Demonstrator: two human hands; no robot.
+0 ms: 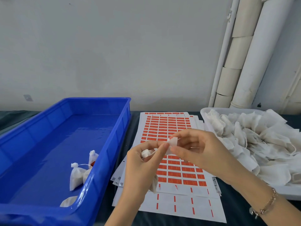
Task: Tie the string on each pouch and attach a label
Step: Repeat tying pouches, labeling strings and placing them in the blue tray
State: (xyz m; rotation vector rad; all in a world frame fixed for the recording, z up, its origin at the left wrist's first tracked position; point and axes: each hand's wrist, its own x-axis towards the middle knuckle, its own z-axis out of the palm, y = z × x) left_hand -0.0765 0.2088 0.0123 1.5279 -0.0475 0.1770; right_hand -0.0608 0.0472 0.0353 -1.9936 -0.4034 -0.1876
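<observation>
dark cloth covers our table [237, 212], with label sheets [179, 174] spread at its middle. over the sheets, our left hand [141, 162] is curled tight around a pouch [146, 153], and our right hand [195, 150] pinches a white label [173, 141] beside its neck. left of the sheets, a blue bin [48, 136] holds tied pouches [76, 175]. right of the sheets, a white tray [210, 110] is heaped with more pouches [260, 141].

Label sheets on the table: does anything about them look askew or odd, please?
Yes. The label sheets are fanned out rather than squared, with lower ones poking out at the left. Their near rows are peeled, leaving only red slivers.
</observation>
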